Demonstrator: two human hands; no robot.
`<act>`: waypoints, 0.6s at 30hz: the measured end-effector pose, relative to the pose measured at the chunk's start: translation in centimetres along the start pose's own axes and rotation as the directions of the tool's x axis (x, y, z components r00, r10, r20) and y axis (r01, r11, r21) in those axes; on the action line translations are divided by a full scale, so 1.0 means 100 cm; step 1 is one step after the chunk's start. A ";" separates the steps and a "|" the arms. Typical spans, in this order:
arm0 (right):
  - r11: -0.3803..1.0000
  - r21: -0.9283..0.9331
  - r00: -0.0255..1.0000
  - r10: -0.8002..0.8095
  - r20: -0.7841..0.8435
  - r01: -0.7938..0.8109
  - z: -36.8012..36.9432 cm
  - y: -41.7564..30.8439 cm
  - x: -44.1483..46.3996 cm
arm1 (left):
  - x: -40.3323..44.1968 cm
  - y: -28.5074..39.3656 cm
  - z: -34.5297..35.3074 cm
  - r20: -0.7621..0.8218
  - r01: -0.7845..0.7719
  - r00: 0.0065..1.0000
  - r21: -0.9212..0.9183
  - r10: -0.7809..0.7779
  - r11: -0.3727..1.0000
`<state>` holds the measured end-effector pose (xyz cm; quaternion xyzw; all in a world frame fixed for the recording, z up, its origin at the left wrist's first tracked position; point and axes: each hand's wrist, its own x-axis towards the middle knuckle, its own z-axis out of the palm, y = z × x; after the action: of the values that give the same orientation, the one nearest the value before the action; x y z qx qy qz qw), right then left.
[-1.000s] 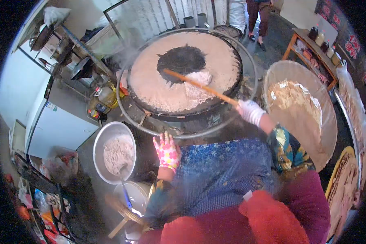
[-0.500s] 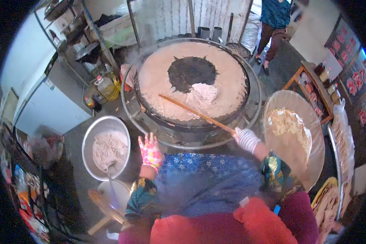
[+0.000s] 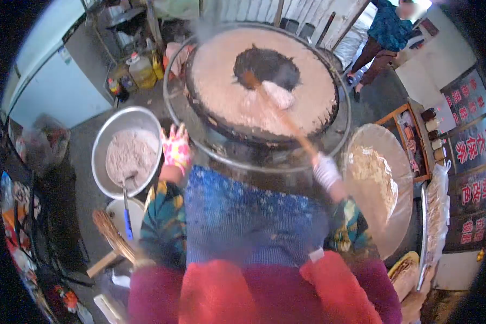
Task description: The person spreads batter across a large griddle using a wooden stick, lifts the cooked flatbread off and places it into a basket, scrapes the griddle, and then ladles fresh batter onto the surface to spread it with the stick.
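A large round griddle carries a ring of pinkish batter [image 3: 216,65] around a bare dark centre [image 3: 267,67]. My right hand [image 3: 326,170], in a striped glove, grips a wooden stick [image 3: 286,121] that reaches over the batter, its far end blurred. Beside the stick lies a pale lump of batter [image 3: 278,95]. My left hand [image 3: 176,147], in a flowered glove, has its fingers apart and holds nothing. It is between the griddle's metal ring [image 3: 243,164] and a steel bowl [image 3: 99,156] of batter, with a blue-handled ladle [image 3: 127,213] in it.
On the right, a plastic-covered round tray [image 3: 399,205] holds flat pale food near a wooden shelf [image 3: 424,177] with jars. A person [image 3: 383,38] stands at the back right. A whisk broom [image 3: 113,237] and a pail [image 3: 135,218] are at lower left, oil bottles [image 3: 141,70] at upper left.
The view has swung, shifting the griddle up. The stick's tip has moved from the near batter toward the dark centre. My left hand has moved closer to the steel bowl, still open.
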<state>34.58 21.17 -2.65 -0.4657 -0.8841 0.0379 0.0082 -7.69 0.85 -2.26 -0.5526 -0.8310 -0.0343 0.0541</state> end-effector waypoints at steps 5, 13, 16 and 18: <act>0.996 -0.060 0.997 0.061 -0.042 -0.063 -0.040 -0.023 0.007 | -0.020 0.053 -0.036 -0.114 -0.122 0.988 -0.134 0.108 0.983; 0.993 -0.031 0.994 0.111 -0.018 -0.112 -0.035 -0.037 0.012 | -0.076 0.133 0.005 0.023 -0.201 0.979 -0.112 0.204 0.973; 1.000 0.015 1.000 0.012 -0.017 -0.012 -0.023 -0.036 0.009 | -0.071 0.118 0.014 -0.006 -0.227 0.974 0.004 0.227 0.974; 0.987 0.017 0.987 0.158 -0.042 -0.158 -0.022 -0.021 0.021 | -0.067 0.111 0.010 0.007 -0.240 0.971 0.052 0.239 0.969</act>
<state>31.72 21.87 -0.33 -0.5349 -0.8438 0.0343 0.0274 5.06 -0.88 -4.09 -0.6472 -0.7589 -0.0054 0.0721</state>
